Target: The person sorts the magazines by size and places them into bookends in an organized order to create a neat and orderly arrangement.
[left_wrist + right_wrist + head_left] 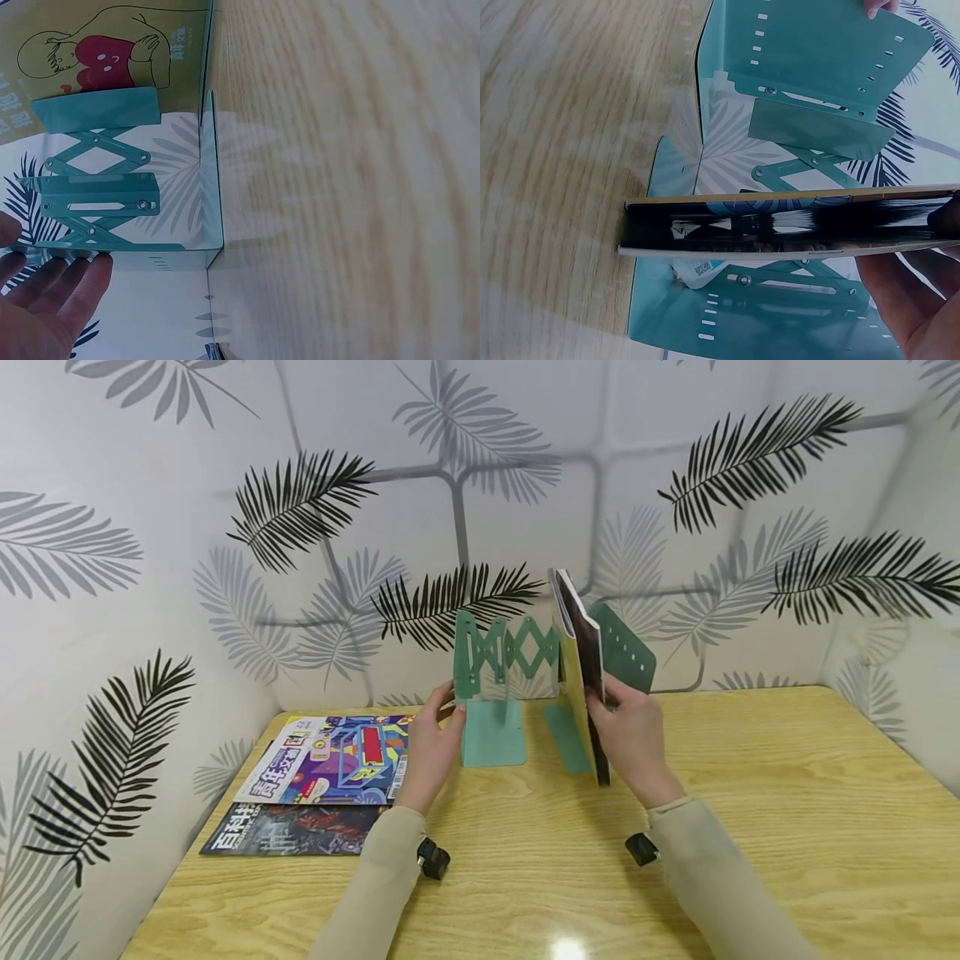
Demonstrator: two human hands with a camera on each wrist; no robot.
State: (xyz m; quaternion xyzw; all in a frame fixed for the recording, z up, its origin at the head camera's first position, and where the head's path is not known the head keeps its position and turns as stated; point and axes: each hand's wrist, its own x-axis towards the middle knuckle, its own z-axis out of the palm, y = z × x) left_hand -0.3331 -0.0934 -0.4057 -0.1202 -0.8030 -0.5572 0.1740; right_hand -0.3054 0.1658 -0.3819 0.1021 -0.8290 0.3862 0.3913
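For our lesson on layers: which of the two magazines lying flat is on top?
The purple-and-white magazine; the dark magazine lies partly covered beneath it.

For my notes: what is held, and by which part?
Right hand: upright book or books, by the near edge. Left hand: green bookend, by its left panel.

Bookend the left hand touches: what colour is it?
Bluish green; the bookend shows best in the left wrist view.

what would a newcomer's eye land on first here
Probably the green expanding bookend near the back of the table, with a yellow-covered book held upright within it by the right hand. Then the purple magazine overlapping a darker magazine at the table's left, and black palm leaves on the wallpaper.
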